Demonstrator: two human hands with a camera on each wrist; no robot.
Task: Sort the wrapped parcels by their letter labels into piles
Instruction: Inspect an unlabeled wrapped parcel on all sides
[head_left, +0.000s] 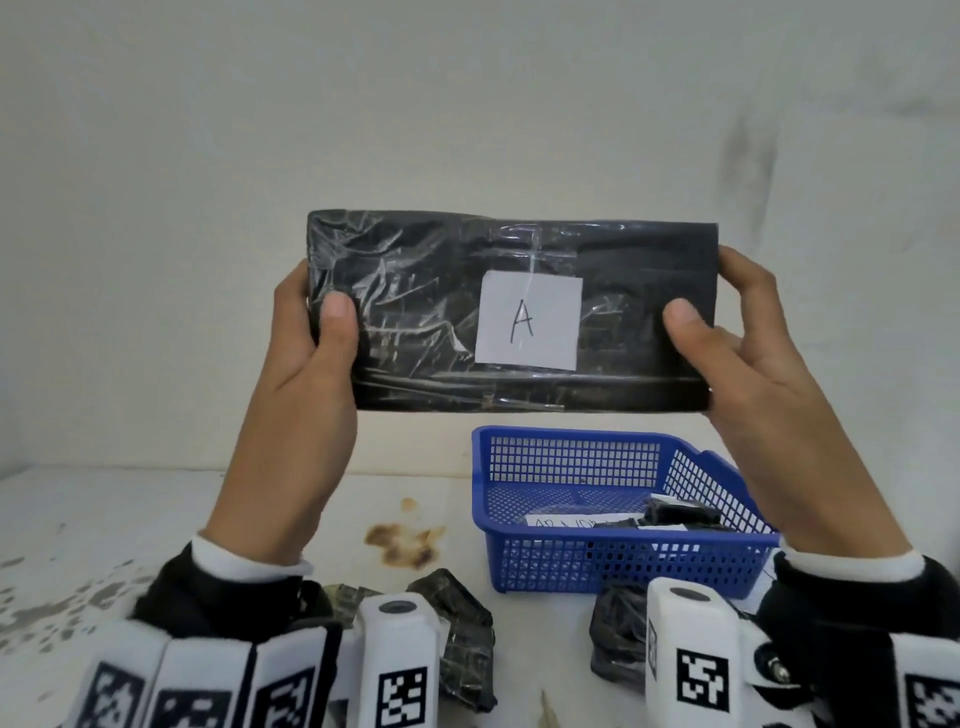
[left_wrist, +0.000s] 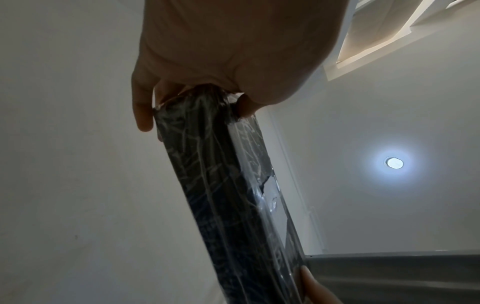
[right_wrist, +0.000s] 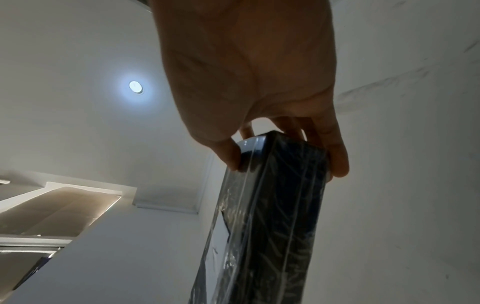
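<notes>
A long black parcel (head_left: 426, 312) wrapped in clear film is held up in front of the wall, its white label (head_left: 528, 322) marked "A" facing me. My left hand (head_left: 311, 332) grips its left end, thumb on the front and fingers behind. My right hand (head_left: 727, 332) grips the right end the same way. The left wrist view shows the parcel (left_wrist: 228, 195) edge-on below the left hand (left_wrist: 228, 57). In the right wrist view the parcel (right_wrist: 272, 216) hangs beneath the right hand (right_wrist: 254, 82).
A blue mesh basket (head_left: 571, 452) stands on the white table at the right with labelled dark parcels (head_left: 675, 514) inside. More black parcels (head_left: 462, 623) lie near the front edge, another (head_left: 618, 634) before the basket. Brown stains (head_left: 400, 540) mark the tabletop.
</notes>
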